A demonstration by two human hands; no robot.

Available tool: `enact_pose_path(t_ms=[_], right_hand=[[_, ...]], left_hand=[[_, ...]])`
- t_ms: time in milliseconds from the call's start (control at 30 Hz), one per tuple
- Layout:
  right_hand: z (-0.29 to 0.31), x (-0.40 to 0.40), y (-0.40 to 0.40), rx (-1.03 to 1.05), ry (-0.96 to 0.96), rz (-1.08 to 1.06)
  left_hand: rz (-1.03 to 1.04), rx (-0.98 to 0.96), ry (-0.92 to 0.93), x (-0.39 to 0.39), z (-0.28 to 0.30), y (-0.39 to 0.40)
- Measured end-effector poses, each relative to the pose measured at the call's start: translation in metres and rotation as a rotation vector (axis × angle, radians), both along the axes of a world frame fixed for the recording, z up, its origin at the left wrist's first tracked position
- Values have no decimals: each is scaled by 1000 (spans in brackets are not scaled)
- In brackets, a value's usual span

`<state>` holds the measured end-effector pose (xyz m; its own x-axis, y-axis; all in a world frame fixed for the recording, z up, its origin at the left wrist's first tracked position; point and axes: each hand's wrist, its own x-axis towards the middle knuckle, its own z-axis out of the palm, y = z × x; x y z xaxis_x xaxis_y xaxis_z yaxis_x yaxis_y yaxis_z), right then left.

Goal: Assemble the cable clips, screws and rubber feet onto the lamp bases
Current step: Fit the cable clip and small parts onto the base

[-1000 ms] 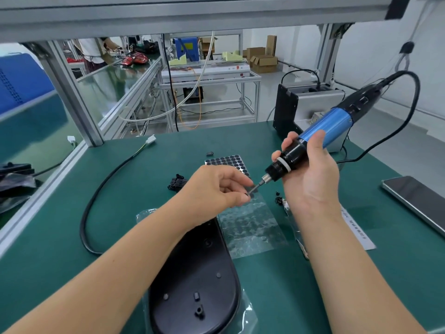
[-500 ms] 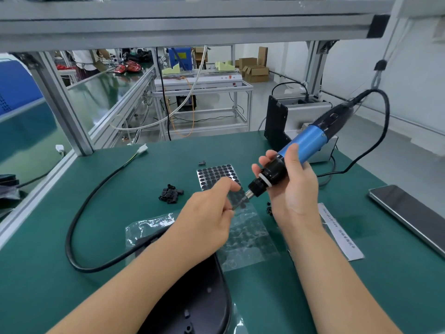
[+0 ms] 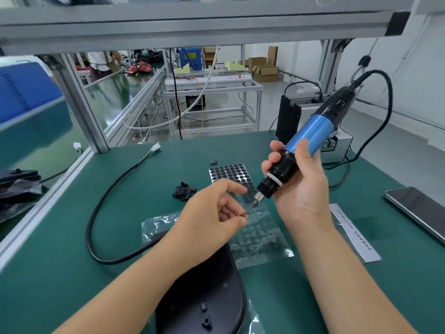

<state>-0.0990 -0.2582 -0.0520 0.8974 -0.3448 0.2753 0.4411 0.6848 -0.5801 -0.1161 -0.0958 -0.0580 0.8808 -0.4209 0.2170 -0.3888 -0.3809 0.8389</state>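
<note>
Fingers [image 3: 237, 221] of left hand [image 3: 212, 220] pinched narrow at bit tip of electric screwdriver [image 3: 298, 150], likely on a screw too small to make out; right hand [image 3: 299, 189] wrapped around the black barrel. Lamp base [image 3: 204, 292] flat on desk [image 3: 60, 273] below the forearms, cable clips [image 3: 184, 191] and rubber feet sheet [image 3: 228, 173] beyond. Screw probably tiny, hard and slippery: best pinched by the head.

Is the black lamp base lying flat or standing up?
Lying flat. The lamp base rests on the green table, its underside with small posts facing up.
</note>
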Motion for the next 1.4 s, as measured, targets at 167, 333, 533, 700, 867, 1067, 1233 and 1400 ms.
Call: enact_pose_path(t_ms=[167, 333, 533, 700, 867, 1067, 1233, 1400], right_hand=[[3, 1, 6, 17, -59, 8], [6, 1, 12, 1, -74, -2], [14, 3, 24, 40, -81, 35], [21, 11, 38, 61, -72, 77], [27, 19, 58, 32, -67, 116], [26, 17, 78, -58, -92, 130], [24, 9, 85, -103, -109, 121], [22, 0, 95, -126, -143, 66]], left_hand=[[96, -83, -58, -7, -4, 3], [198, -108, -102, -10, -9, 2], [173, -76, -29, -12, -1, 21], [361, 27, -130, 4, 24, 69], [100, 266, 247, 20, 13, 102], [-65, 155, 278, 24, -1, 112], [-9, 134, 197, 22, -7, 110], [28, 142, 200, 23, -10, 107]])
